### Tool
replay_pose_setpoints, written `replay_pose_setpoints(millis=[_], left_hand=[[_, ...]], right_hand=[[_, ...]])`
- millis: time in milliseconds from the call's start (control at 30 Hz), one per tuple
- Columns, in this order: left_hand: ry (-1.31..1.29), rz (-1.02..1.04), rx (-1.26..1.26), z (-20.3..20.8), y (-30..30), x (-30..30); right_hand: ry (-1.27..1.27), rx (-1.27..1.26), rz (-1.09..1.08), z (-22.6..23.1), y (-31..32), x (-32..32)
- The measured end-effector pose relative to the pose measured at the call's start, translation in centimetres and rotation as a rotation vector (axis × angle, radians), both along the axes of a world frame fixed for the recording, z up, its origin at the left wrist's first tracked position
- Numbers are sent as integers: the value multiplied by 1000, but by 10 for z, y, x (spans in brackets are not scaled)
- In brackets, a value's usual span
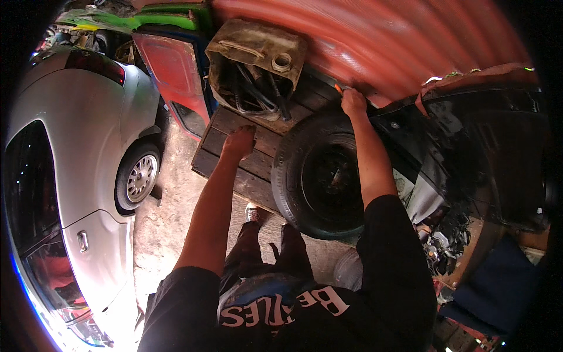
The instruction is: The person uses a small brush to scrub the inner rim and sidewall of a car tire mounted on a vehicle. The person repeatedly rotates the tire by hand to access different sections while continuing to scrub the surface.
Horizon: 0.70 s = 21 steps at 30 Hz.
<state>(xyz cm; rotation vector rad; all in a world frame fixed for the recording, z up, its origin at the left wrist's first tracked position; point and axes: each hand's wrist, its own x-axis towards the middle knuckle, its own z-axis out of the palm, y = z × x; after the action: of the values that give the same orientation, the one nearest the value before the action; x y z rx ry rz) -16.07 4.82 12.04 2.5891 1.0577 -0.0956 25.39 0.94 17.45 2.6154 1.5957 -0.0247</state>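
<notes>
My right hand (353,102) is closed around a small orange object (338,89), of which only one end sticks out past the fingers. It is above the far edge of a wooden bench (226,158), beyond a black tire on a wheel (287,176) that lies flat. My right forearm passes over the tire's right side. Above the planks left of the tire, my left hand (239,142) has its fingers curled; whatever may be in them is hidden. Just beyond it stands a dirty, cut-open plastic container (252,41) with black hoses (255,88) inside.
A silver car (88,141) is parked at the left. Beside the container leans a red vehicle panel (170,70). Red corrugated sheeting (375,35) rises behind the bench. Dark body panels (487,135) and a pile of metal parts (443,246) occupy the right side.
</notes>
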Motion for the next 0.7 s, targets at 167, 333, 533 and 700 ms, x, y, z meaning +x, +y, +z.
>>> replay_pose_setpoints(millis=[167,333,533,700], left_hand=[[209,71,-176,6,7,-8],[64,-53,53,-10,2,25],[134,-40,-42,6,7,39],[44,-58,-13,21,4,56]], right_hand=[[411,-118,185,-7,38,-115],[535,-44,-73,-55,39,-61],[26,111,-121,-8,22,-13],[25,-101,328,-20,-16,-70]])
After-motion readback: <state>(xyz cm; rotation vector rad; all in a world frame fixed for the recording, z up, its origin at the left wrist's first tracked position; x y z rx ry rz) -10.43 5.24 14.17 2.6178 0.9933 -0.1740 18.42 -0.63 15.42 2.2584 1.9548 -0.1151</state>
